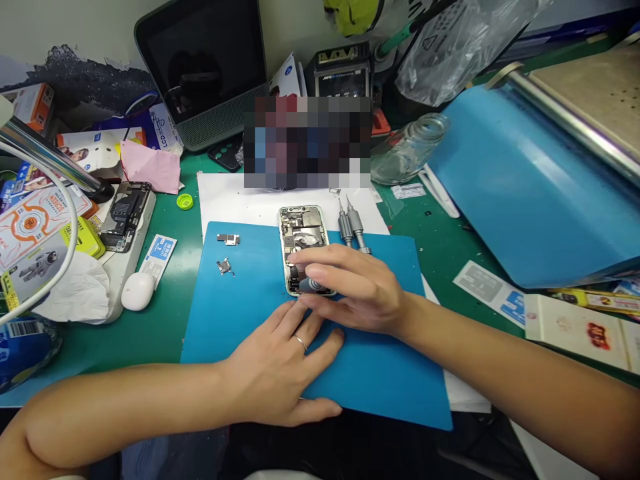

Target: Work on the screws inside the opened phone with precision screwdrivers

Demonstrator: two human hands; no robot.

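Observation:
An opened smartphone lies on the blue mat, its inner parts facing up. My right hand is over its lower half, fingers closed around a short grey screwdriver; the tip is hidden. My left hand rests on the mat with fingers apart, its fingertips at the phone's bottom edge. Beyond my right hand lie two more grey screwdrivers, side by side. A small metal bracket and a small circuit-board-like part sit on the mat, left of the phone.
Left stand a white earbud case, another opened phone and a green cap. A glass jar lies tilted at the back, near white tweezers. A dark screen stands behind; a cigarette-like box lies right.

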